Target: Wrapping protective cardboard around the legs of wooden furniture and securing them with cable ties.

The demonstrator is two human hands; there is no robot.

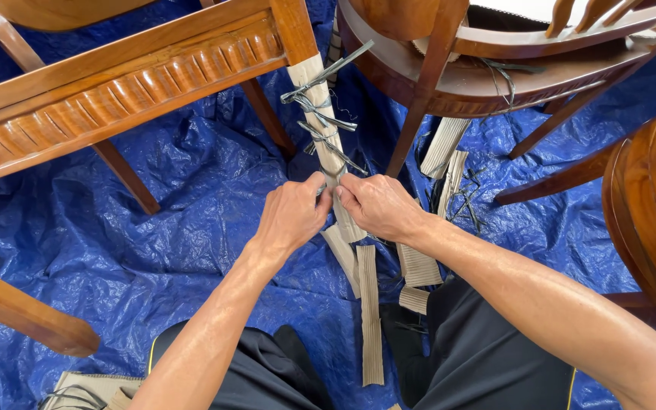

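Fingers [320, 186] of both hands are pinched in tight around a thin grey strap [331, 173] where it crosses the wrapped chair leg [326, 133]. The left hand [291, 215] curls closed from the left, thumb and forefinger nipping the strap; the right hand [377, 206] closes in from the right, knuckles up, its fingertips pressed to the same spot. The two hands all but touch, right at the middle of the leg.

That leg slants down from the corner of a carved wooden chair frame [108, 95] and wears a strip of ribbed beige cardboard, with two grey strap ties [314, 102] already knotted higher up, their loose ends sticking out sideways.

Below the hands, loose strips of cardboard [370, 315] lie on the blue tarpaulin [191, 190] that covers the floor, between the person's knees in dark trousers [487, 357]. More cardboard pieces [445, 148] lean beside a second dark-wood chair [495, 61] at upper right, with a scatter of cut straps [465, 201] nearby. A third rounded chair [647, 205] sits at the right edge.
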